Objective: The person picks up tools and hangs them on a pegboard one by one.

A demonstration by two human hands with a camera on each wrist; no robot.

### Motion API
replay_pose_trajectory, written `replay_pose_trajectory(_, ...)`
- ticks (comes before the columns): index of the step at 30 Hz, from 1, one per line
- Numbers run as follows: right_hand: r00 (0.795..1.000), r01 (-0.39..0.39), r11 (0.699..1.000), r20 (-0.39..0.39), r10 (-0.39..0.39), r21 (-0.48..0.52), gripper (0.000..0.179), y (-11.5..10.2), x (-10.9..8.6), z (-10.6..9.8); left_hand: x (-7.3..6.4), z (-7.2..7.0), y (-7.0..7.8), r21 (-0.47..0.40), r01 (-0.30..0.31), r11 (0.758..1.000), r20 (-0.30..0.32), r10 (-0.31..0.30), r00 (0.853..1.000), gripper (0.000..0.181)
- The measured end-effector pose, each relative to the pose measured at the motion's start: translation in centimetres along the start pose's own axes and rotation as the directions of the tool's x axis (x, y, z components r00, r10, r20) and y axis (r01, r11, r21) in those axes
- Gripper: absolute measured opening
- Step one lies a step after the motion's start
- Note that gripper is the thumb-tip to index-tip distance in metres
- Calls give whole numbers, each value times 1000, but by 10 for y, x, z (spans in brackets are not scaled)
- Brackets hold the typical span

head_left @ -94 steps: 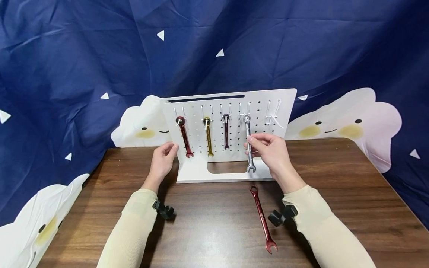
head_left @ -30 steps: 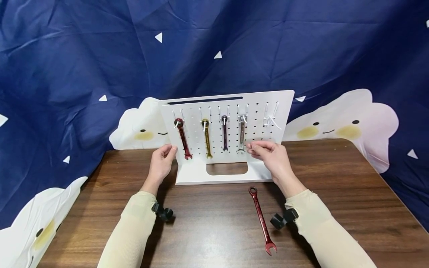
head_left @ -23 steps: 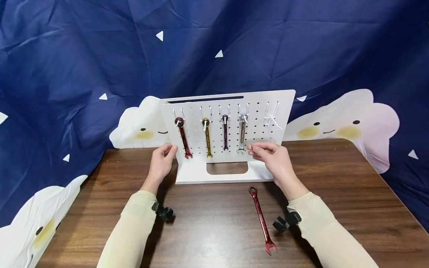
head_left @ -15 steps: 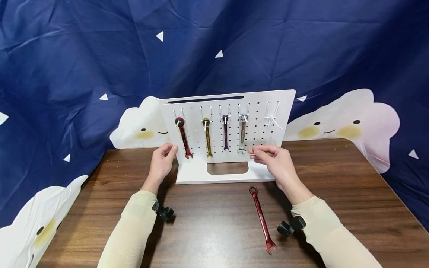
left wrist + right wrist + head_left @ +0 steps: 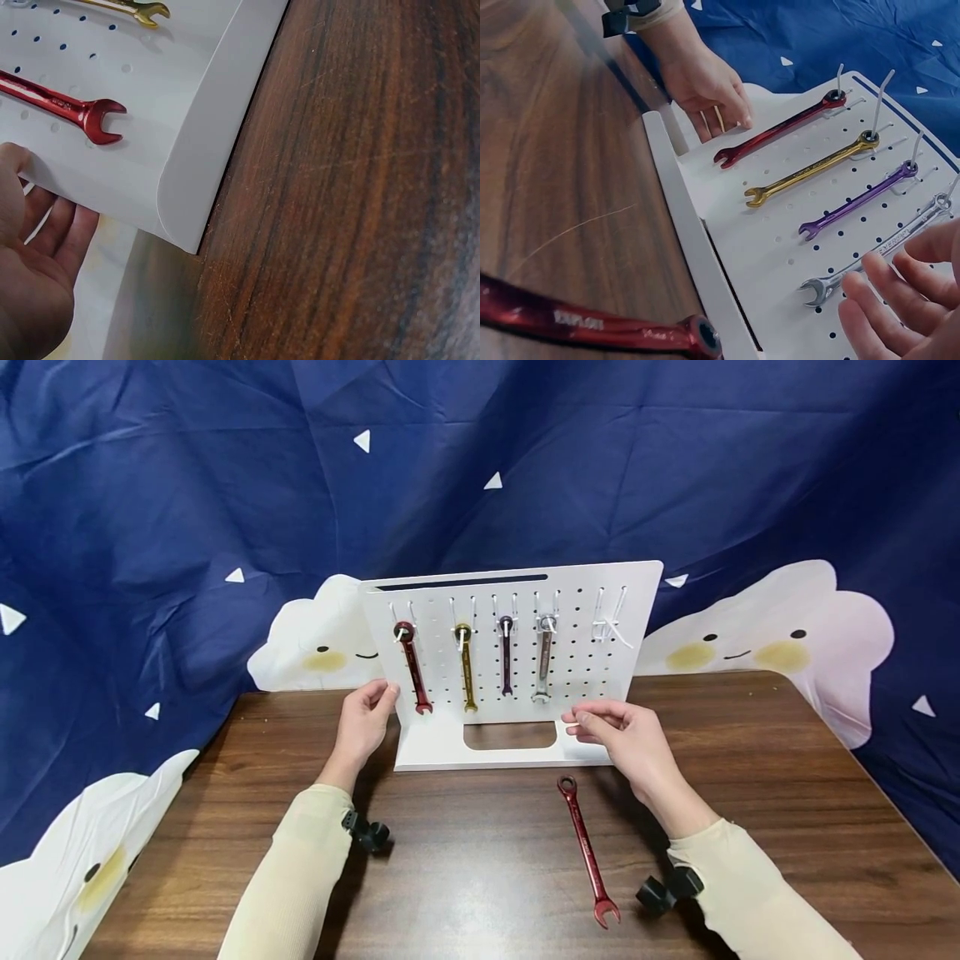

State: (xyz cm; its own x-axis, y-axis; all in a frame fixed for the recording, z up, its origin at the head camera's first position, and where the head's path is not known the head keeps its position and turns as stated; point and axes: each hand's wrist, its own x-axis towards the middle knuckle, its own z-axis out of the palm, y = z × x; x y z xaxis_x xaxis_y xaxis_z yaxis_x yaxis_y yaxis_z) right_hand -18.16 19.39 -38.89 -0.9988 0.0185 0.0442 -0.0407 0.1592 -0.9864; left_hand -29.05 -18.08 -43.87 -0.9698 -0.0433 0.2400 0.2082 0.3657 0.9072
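Note:
My left hand (image 5: 363, 720) grips the left edge of a white pegboard stand (image 5: 442, 739), thumb in front and fingers behind, as the left wrist view shows. On the board's hooks hang a red wrench (image 5: 414, 668), a gold wrench (image 5: 468, 672), a purple wrench (image 5: 507, 664) and a silver wrench (image 5: 544, 660). My right hand (image 5: 626, 739) hovers before the board's lower right part, fingers loosely bent and holding nothing. In the head view it is apart from the silver wrench. Another red wrench (image 5: 582, 839) lies on the table, nearer than the stand, ring end toward it.
At the board's right end a white hook (image 5: 615, 628) bears no wrench. The stand rests on a brown wooden table (image 5: 465, 860). Behind it hangs a dark blue curtain (image 5: 450, 468) with cloud faces and white triangles.
The right hand held the silver wrench by its shaft at first; the wrench now hangs on its hook. The hand has let go and drawn back down and right. The left hand stays put.

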Motion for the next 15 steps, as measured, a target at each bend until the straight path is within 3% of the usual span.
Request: replay_pose_trajectory(15, 999, 18, 1000, 34, -17, -24, 31, 12, -21, -9, -1, -1, 5, 8, 8, 1000, 7, -8, 1000, 31)
